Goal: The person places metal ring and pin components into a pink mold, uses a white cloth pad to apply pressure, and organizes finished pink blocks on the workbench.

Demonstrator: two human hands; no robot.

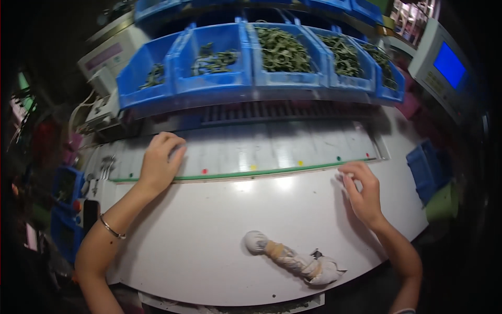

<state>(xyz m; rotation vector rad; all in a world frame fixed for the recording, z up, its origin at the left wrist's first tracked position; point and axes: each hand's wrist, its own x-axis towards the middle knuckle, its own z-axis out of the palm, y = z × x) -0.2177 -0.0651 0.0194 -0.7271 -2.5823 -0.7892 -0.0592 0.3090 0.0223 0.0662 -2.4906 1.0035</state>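
Over the left part of a long pale tray (272, 147) with a green front strip hovers my left hand (161, 163), its fingers bent and the thumb apart from them. No object shows between its fingers. My right hand (364, 192) is beside the tray's right front edge, fingers curved and thumb separate, also with nothing visible in it. Coloured dots line the tray's front strip. A cloth-wrapped stick with a rounded white head (295, 260) lies on the white tabletop (209, 235) between my forearms.
Blue bins (285, 78) of greenish coiled pieces stand in a row behind the tray. At the right are a device with a blue screen (449, 65) and a blue container (426, 167). A dark phone-like slab (91, 214) lies near my left forearm.
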